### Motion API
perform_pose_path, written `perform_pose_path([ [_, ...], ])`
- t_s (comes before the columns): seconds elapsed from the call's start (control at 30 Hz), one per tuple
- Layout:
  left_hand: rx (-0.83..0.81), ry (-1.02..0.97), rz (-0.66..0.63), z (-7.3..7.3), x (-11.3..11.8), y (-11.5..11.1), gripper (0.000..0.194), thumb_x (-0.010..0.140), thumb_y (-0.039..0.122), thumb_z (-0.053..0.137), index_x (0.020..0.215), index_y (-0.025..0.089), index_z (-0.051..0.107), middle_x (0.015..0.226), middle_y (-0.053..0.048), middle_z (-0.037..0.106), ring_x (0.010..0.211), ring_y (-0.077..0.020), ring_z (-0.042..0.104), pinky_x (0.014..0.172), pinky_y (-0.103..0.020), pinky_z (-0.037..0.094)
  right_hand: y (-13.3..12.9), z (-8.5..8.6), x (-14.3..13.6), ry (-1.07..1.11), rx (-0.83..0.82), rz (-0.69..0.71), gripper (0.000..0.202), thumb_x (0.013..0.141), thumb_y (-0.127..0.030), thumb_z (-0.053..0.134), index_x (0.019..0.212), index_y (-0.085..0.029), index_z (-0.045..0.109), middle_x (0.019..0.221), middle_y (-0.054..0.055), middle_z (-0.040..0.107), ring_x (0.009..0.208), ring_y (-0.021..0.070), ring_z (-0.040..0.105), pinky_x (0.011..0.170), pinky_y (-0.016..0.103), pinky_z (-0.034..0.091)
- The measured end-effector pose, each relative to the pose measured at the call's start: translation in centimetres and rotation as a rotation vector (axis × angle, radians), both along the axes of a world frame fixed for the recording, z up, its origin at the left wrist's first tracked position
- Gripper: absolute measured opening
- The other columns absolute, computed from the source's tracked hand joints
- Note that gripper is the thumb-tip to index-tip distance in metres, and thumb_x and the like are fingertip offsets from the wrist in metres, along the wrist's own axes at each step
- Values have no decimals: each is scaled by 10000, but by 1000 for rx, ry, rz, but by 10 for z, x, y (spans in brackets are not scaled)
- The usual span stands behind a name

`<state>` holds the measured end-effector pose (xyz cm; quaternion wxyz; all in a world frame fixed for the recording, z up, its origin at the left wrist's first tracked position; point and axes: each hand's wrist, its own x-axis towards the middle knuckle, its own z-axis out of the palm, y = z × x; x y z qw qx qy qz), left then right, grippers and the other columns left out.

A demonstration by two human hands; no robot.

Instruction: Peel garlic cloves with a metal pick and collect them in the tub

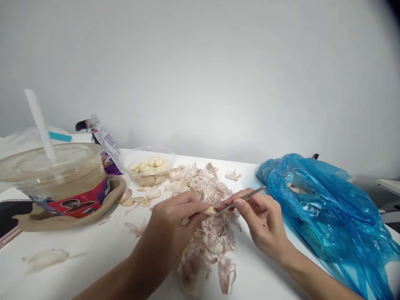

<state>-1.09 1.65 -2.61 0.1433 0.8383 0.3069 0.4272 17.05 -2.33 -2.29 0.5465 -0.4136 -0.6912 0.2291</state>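
Observation:
Between the thumb and fingers of my left hand (179,221) is a pale garlic clove (209,211), its tip pointing right. My right hand (261,218) pinches a thin metal blade (246,196), probably a small knife, whose lower end meets the clove. Beneath both hands spreads a heap of papery garlic skins (215,237). Behind my left hand stands a clear plastic bowl (149,166) with several peeled cloves (148,171) in it. A few loose cloves and skins (134,201) lie in front of the bowl.
At left, a large lidded cup (71,183) with a white straw (39,123) sits in a brown cardboard holder (117,196). An opened snack wrapper (108,143) is behind it. A crumpled blue plastic bag (325,208) covers the right side of the white table (103,258). A wall closes the back.

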Motion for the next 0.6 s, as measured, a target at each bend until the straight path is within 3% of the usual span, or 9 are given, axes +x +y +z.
perform_pose_path([
  [0.17, -25, 1, -32, 2, 0, -1, 158, 762, 87, 591, 748, 179, 719, 658, -18, 671, 587, -124, 598, 552, -221, 447, 4, -3, 0, 129, -99, 89, 186, 880, -283, 521, 841, -196, 681, 766, 38, 706, 711, 164, 645, 657, 286, 515],
  [0.33, -11, -7, -64, 0, 0, -1, 167, 774, 96, 580, 778, 192, 716, 682, -21, 678, 599, -125, 606, 550, -219, 457, 7, -7, 0, 226, -220, 64, 240, 853, -369, 550, 728, -180, 629, 659, 28, 657, 594, 151, 597, 562, 277, 500],
  [0.5, 21, 9, -47, 2, -3, 1, 175, 766, 64, 572, 775, 167, 713, 701, -35, 689, 625, -130, 622, 578, -217, 473, 4, 3, -3, 366, -355, 207, 259, 855, -348, 551, 663, -179, 592, 641, 35, 671, 634, 167, 637, 608, 290, 530],
  [0.6, 27, -39, -55, 3, -5, 4, 159, 742, 43, 590, 754, 147, 710, 697, -36, 692, 624, -121, 629, 573, -196, 476, 4, 7, -4, 398, -359, 220, 240, 872, -311, 534, 694, -175, 618, 678, 39, 694, 659, 163, 657, 636, 282, 532],
])
